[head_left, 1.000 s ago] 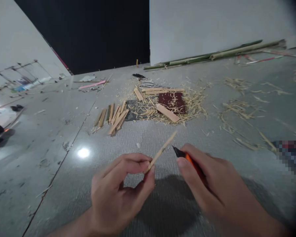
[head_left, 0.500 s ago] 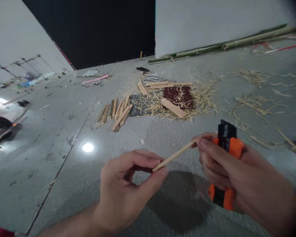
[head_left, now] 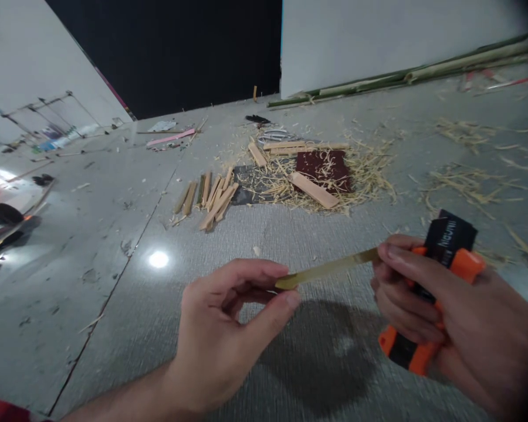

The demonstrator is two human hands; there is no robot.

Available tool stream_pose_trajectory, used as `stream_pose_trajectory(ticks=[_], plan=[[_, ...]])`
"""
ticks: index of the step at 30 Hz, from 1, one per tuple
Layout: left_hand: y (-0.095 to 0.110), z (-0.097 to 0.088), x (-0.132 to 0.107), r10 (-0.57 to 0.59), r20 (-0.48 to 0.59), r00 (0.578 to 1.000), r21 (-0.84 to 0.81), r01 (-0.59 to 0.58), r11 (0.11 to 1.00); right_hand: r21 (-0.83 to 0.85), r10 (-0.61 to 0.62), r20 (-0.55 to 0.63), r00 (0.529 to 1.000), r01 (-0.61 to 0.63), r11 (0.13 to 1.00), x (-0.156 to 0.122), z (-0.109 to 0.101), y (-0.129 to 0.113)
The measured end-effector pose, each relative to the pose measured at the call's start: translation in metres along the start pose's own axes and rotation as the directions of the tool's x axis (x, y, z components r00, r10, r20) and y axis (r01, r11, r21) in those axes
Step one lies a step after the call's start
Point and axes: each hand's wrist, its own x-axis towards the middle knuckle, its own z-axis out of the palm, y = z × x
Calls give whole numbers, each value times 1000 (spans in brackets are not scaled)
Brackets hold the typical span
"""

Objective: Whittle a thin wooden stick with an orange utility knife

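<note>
A thin bamboo strip (head_left: 328,269) spans the gap between my two hands, its greenish-yellow face showing. My left hand (head_left: 229,328) has thumb and forefinger loosely around its near end, the fingertips a little apart. At the other end, my right hand (head_left: 426,293) pinches the strip between thumb and forefinger. Against that palm, the remaining fingers wrap an orange-and-black hand tool (head_left: 451,243) with pale lettering on its black head. Part of the tool is hidden behind the fingers.
Several cut bamboo pieces (head_left: 217,202) lie on the grey floor ahead. A wider slat (head_left: 314,190) rests across a dark red sheet (head_left: 321,161) strewn with curly shavings (head_left: 374,170). Long green bamboo poles (head_left: 356,87) lie along the wall. A wire frame (head_left: 44,114) stands far left.
The strip has turned over from its pale side to its greenish face. My right hand has moved right with the tool, and my left finger and thumb have loosened slightly.
</note>
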Motion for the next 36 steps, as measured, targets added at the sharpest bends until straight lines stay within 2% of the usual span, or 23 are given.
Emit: stream_pose_trajectory(ticks=[15, 19, 25, 30, 36], plan=[[-1, -1, 1, 110, -48, 993, 62, -107, 992, 15, 11, -36, 999, -11, 1000, 0, 1, -3], [-2, -1, 0, 110, -45, 993, 53, -107, 993, -25, -12, -16, 1000, 12, 1000, 1, 0, -2], [-1, -2, 1, 97, -37, 995, 47, -95, 994, -88, -24, -70, 997, 18, 996, 3, 0, -1], [-1, -1, 1, 98, -38, 995, 44, -96, 994, -113, -26, -58, 998, 20, 993, 4, 2, -1], [-3, -3, 3, 182, -48, 982, 82, -177, 981, -90, -58, -62, 996, 52, 995, 5, -1, -1]])
